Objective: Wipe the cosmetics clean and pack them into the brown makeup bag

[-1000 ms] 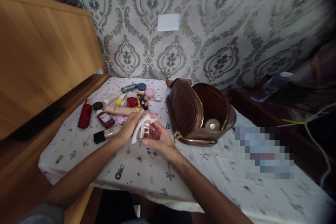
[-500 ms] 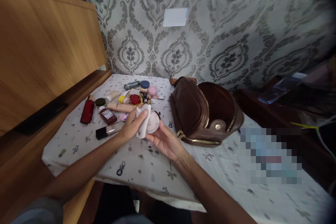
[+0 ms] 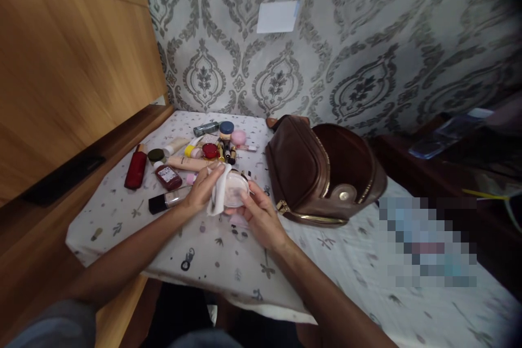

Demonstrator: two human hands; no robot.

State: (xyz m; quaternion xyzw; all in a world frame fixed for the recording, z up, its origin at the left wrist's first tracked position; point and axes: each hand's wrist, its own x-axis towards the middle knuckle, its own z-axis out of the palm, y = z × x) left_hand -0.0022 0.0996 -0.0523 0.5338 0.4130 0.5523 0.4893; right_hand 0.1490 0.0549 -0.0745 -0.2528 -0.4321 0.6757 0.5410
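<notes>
Above the patterned cloth, my left hand grips a folded white cloth, which touches the left side of a round, clear-lidded case. My right hand holds that case from the right, its thumb on the front face and its fingers partly hidden behind. Just left of my left hand lies a bottle with a black cap. Beyond my hands are a peach tube, a round red case and several small gold and black items.
A brown leather bag stands open to the right. Farther left are a red bottle and a dark red bottle. A wooden cabinet borders the left side; patterned wallpaper rises behind.
The round case has turned so its clear face shows more. My right thumb has moved onto that face, and the white cloth has shifted slightly left off it. The view has shifted slightly.
</notes>
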